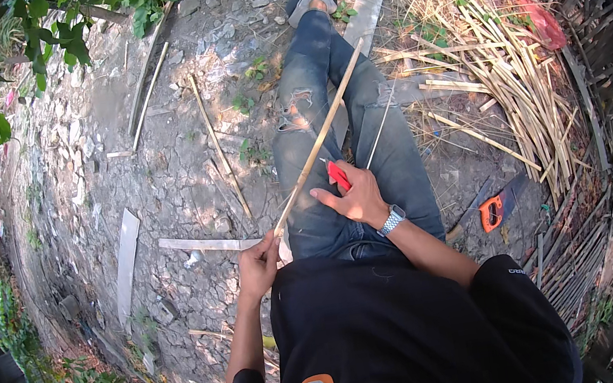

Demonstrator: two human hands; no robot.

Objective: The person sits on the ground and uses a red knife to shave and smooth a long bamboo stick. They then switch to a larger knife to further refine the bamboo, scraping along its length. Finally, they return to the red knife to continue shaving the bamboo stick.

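A long pale bamboo strip (323, 133) slants over my outstretched legs, its far end beyond my knees. My left hand (258, 265) is closed round its near end, beside my left hip. In my right hand (359, 198) is a red-handled utility knife (337, 174), a small bit of blade pointing toward the strip. The knife is close to the strip's middle; whether the blade touches it I cannot tell. My right thumb reaches out near the strip. A thinner sliver (382, 124) lies across my right leg.
A heap of cut bamboo strips (524, 94) lies to the right. Nearer me are a handsaw (493, 213) with an orange handle and a long dark blade (473, 207). Flat boards (127, 256) and loose sticks (218, 145) lie on the stony ground at left.
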